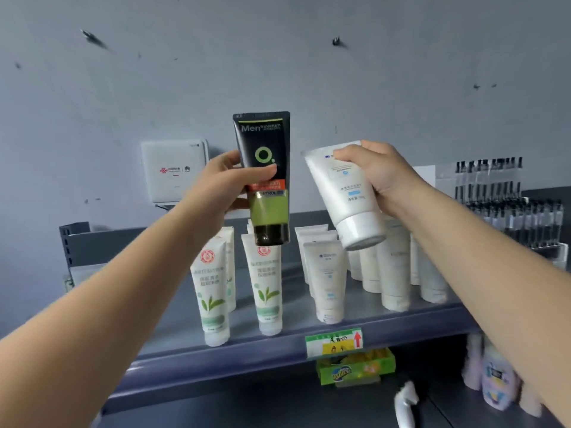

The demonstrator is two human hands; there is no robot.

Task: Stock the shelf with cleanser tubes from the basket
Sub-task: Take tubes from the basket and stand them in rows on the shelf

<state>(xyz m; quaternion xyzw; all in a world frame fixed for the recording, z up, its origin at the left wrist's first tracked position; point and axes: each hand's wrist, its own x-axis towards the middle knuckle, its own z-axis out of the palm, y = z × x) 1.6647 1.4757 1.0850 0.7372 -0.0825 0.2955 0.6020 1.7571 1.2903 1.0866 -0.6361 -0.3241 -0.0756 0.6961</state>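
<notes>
A black tube [264, 177] is gripped cap-down by the left hand [223, 183] and a white tube [347, 196] is gripped, tilted, by the right hand [381, 177]; both are held above the shelf [278, 350], where white tubes stand in rows

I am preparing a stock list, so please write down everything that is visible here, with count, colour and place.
black and green tube: one, held above the shelf, cap down
white tube: one, held tilted, right of it
green-leaf tubes: at least three, white, shelf left
plain tubes: several, white, shelf middle and right
shelf: one, grey-blue
price tag: one, green and yellow, shelf edge
wall box: one, white, back wall
green box: one, lower shelf
pen rack: dark, far right
left hand: grip on the black tube
right hand: grip on the white tube
</notes>
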